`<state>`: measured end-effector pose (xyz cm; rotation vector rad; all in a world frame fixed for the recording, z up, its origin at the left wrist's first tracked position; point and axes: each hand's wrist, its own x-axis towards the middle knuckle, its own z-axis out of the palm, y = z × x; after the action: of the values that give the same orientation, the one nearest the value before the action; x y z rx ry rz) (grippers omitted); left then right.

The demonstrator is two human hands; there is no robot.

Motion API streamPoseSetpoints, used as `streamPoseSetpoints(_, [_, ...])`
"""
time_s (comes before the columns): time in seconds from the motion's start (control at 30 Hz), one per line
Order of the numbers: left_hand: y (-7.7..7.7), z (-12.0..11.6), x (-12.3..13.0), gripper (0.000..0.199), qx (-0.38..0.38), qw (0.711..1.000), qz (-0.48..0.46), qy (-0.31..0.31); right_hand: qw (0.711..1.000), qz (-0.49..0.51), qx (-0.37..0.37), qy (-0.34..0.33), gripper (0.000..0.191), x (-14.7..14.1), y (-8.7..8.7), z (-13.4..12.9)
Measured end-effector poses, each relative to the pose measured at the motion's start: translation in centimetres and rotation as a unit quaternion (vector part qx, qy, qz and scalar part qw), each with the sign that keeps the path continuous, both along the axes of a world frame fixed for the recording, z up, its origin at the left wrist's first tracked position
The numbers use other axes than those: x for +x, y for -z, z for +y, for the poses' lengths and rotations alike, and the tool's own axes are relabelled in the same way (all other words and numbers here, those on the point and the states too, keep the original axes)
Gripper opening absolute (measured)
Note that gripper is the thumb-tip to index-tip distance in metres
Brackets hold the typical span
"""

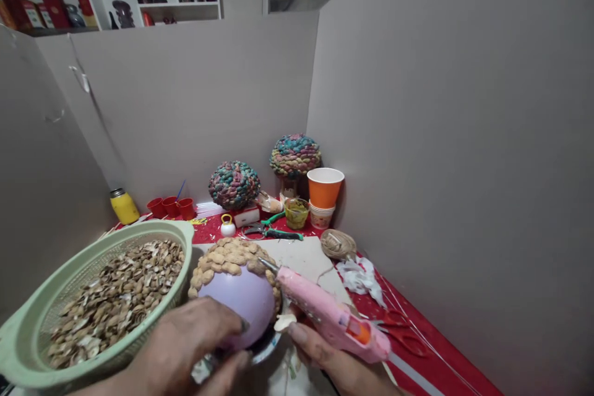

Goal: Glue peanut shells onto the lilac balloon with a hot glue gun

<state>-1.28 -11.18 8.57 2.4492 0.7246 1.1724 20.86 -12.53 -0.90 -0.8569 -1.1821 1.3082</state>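
Note:
A lavender balloon, its top and far side coated with peanut shells, sits in front of me over what looks like a bowl with a pale rim. My left hand steadies its lower near side, fingers bent against the surface. A pink hot glue gun is in my right hand, its metal nozzle pointing left at the edge of the shell covering. At that hand's thumb and fingertip shows a single pale shell piece. The grip on the gun's handle is mostly hidden.
A green basket of shells stands left. Behind are green-handled pliers, red cups, two colourful shell-covered balls, an orange paper cup and a glass bowl. Twine, tissue and red scissors lie right.

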Motion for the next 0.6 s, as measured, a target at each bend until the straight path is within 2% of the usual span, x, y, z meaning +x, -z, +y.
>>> streamPoseSetpoints(0.1, [1.0, 0.0, 1.7, 0.037, 0.024, 0.998, 0.052, 0.020, 1.000, -0.028, 0.000, -0.012, 0.022, 0.4, 0.2, -0.3])
streamPoseSetpoints(0.3, [1.6, 0.6, 2.7, 0.013, 0.080, 0.989, 0.122, 0.028, 0.996, -0.084, 0.029, 0.004, 0.030, 0.6, 0.3, -0.2])
streamPoseSetpoints(0.43, [2.3, 0.7, 2.8, 0.018, 0.101, 0.988, 0.111, 0.034, 0.992, -0.112, 0.052, 0.011, 0.026, 0.6, -0.3, -0.1])
streamPoseSetpoints(0.6, [3.3, 0.9, 2.9, 0.028, 0.157, 0.985, 0.042, 0.051, 0.996, -0.063, 0.050, -0.035, 0.025, 0.3, -2.2, -0.2])
